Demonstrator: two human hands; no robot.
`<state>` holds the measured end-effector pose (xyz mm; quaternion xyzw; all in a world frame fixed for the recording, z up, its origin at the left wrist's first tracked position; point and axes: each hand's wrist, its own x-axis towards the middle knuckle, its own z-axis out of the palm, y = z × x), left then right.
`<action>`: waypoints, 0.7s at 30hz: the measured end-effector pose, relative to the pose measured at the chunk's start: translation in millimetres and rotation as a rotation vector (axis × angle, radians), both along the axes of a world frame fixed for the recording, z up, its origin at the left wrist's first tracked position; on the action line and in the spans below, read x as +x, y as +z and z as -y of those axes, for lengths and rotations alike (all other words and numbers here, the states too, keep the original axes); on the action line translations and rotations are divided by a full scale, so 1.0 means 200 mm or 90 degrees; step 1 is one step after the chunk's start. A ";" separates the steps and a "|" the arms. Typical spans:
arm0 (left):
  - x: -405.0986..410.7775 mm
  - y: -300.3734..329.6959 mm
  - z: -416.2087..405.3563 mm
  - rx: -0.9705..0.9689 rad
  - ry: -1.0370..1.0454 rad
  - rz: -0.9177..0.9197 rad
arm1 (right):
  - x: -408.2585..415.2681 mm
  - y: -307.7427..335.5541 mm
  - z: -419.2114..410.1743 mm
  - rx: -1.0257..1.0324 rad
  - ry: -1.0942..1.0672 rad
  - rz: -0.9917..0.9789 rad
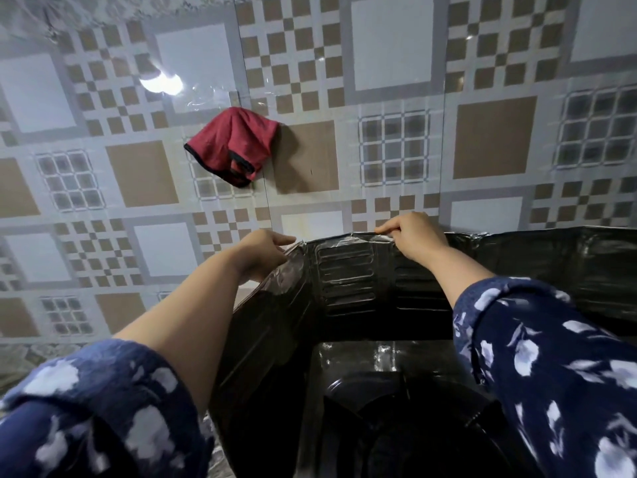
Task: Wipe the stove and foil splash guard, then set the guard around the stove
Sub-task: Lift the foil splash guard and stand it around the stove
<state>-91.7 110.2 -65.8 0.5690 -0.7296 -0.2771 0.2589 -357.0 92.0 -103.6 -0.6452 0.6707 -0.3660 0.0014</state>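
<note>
Hands of a person in dark blue floral sleeves grip the top edge of a dark, shiny foil splash guard. Left hand pinches the guard's upper left corner, fingers closed on the crinkled rim. Right hand pinches the top rim further right, fingers curled shut over it. The guard stands upright against the patterned tiled wall, wrapping the back and sides of a black stove below. A red cloth hangs on the wall above the left hand.
</note>
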 end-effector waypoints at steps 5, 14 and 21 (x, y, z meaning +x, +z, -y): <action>0.04 -0.03 -0.03 0.130 -0.018 -0.048 | 0.02 -0.08 0.01 0.005 0.017 0.004; 0.10 -0.12 -0.10 0.087 -0.009 -0.165 | 0.12 -0.11 0.00 -0.031 0.030 -0.066; 0.11 -0.12 -0.16 0.144 -0.047 -0.207 | 0.16 -0.15 0.01 -0.048 0.002 -0.078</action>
